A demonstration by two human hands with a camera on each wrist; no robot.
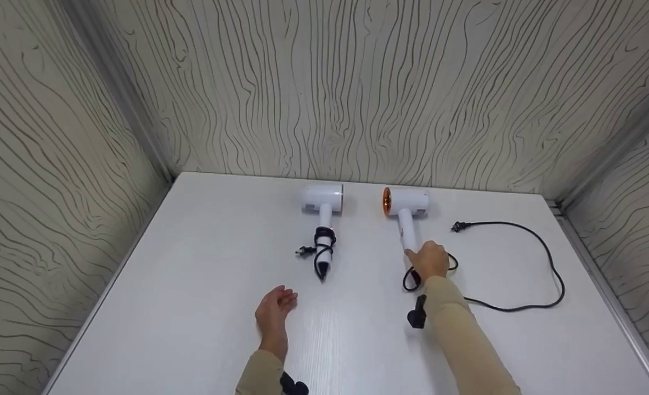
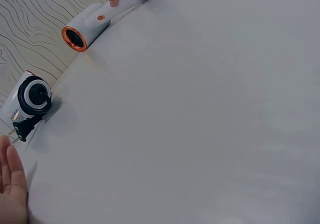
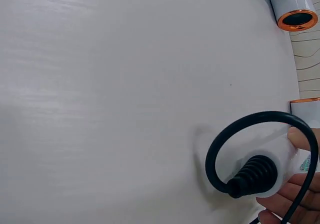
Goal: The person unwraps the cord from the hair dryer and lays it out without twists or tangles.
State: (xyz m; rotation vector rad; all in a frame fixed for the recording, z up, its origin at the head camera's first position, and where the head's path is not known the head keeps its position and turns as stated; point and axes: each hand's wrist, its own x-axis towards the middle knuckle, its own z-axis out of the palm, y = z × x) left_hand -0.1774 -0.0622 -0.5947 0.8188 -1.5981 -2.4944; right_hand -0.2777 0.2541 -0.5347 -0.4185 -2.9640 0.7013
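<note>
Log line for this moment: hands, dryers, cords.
right hand: grips right dryer | left hand: empty | left cord: wound round left dryer handle | right cord: loose on table

Pale walls (image 1: pixel 280 82) with dark wood-grain lines and grey corner strips (image 1: pixel 118 82) border a white tabletop (image 1: pixel 209 247).

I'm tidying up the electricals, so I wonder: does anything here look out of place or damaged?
No damage or spill shows. Only the long black cord looks untidy, sprawling loose right of the white, orange-rimmed hair dryer in the right hand; the other white hair dryer has a coiled black cord around its handle.
</note>
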